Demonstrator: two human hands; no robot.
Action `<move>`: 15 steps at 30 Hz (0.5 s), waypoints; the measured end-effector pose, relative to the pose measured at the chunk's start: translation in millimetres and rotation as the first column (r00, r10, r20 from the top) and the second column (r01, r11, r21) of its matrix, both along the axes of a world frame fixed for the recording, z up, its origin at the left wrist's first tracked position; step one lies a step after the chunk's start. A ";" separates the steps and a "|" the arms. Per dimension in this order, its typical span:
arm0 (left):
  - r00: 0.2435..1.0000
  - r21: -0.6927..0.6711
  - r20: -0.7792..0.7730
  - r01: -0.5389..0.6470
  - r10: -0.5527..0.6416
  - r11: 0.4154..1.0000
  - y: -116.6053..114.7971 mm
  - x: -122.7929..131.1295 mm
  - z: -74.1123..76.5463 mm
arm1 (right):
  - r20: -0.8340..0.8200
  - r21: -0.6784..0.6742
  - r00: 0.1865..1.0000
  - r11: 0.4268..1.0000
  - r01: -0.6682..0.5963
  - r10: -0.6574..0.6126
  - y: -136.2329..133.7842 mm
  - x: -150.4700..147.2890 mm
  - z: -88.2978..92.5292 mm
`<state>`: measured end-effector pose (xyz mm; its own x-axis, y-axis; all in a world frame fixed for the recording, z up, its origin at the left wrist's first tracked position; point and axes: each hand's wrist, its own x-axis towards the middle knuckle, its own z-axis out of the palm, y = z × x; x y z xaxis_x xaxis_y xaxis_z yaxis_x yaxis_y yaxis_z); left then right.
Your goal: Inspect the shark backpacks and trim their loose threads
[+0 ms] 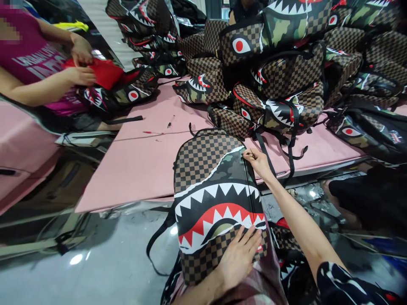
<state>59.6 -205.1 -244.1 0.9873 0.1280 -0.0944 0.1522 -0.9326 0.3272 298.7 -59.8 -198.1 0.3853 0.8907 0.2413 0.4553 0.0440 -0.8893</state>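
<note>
The backpack (219, 192) rests on my lap (265, 281) by the pink surface (140, 165). My left hand (237, 256) lies open on its front; my right hand (257, 163) pinches something too small to tell at its upper edge.

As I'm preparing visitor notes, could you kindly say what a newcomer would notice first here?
The toothy backpack in the foreground probably strikes first, the left hand on its lower front, the right hand at its upper edge. Next come the similar bags heaped on the pink table behind.
</note>
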 end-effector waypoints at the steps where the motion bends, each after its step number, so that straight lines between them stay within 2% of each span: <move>1: 1.000 -0.001 0.000 -0.001 0.001 1.000 -0.8 0.1 -1.2 | 0.011 0.011 0.999 0.999 -0.037 0.037 -11.8 -2.3 -3.3; 5: 0.999 0.000 0.011 -0.031 0.031 1.000 -5.9 4.6 -2.6 | 0.133 -0.084 0.963 0.971 -0.225 0.235 -67.9 -14.3 -21.1; 7: 0.998 -0.032 0.055 -0.007 0.009 0.999 -4.8 2.4 1.6 | 0.132 -0.104 0.960 0.967 -0.232 0.245 -93.2 -18.7 -30.5; 8: 0.997 -0.060 0.083 0.003 0.002 0.998 -1.4 -2.4 5.2 | 0.085 -0.075 0.980 0.982 -0.173 0.179 -104.5 -19.4 -35.4; 9: 0.993 -0.093 0.113 -0.021 0.032 0.995 4.4 -10.3 9.5 | 0.002 -0.044 0.998 0.997 -0.062 0.062 -115.0 -19.2 -40.5; 10: 0.982 -0.129 0.145 -0.103 0.122 0.986 12.9 -21.5 14.1 | -0.098 -0.034 0.991 0.996 0.085 -0.088 -124.8 -18.2 -46.1; 11: 0.947 -0.175 0.182 -0.234 0.265 0.956 23.9 -35.4 18.4 | -0.190 -0.056 0.951 0.970 0.236 -0.242 -134.0 -16.9 -52.4; 12: 0.845 -0.237 0.210 -0.443 0.491 0.865 36.8 -51.0 21.6 | -0.256 -0.105 0.893 0.929 0.354 -0.369 -142.5 -16.1 -59.7; 13: 0.657 -0.328 0.245 -0.636 0.713 0.698 50.5 -67.0 23.3 | -0.292 -0.165 0.840 0.889 0.426 -0.457 -150.0 -16.2 -68.0; 14: 0.392 -0.473 0.258 -0.746 0.883 0.469 63.9 -82.1 22.8 | -0.307 -0.219 0.804 0.860 0.461 -0.509 -156.3 -18.0 -77.1; 15: 0.139 -0.642 0.169 -0.736 0.976 0.216 75.3 -95.1 20.3 | -0.311 -0.259 0.788 0.845 0.468 -0.532 -161.1 -21.7 -86.7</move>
